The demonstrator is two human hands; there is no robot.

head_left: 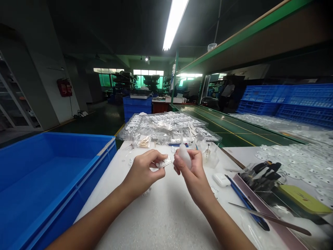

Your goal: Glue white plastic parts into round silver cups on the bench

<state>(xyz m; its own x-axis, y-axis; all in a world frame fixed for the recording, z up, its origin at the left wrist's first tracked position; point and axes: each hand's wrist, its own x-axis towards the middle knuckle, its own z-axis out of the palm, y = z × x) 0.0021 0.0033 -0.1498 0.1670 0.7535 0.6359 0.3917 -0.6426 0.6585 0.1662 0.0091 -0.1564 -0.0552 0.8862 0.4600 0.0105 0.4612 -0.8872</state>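
Between the thumb and fingers of my left hand (145, 168) is a small white plastic part (163, 162), held above the white worktable (171, 218). My right hand (192, 170) is wrapped round a translucent white squeeze bottle (185, 156), whose narrow tip points up. The two hands are close together but apart. Behind them lie a bundle of cotton swabs (144, 141) and a small clear jar (207, 156) with a thin rod standing in it. Loose white parts are partly hidden behind my left hand.
A big blue bin (59, 166) stands at the left. Trays of white parts (166, 121) cover the far end. To the right are a white case (221, 180), blue tweezers (244, 198), a metal tool (270, 218) and a yellow box (304, 198). A person (228, 91) stands far back.
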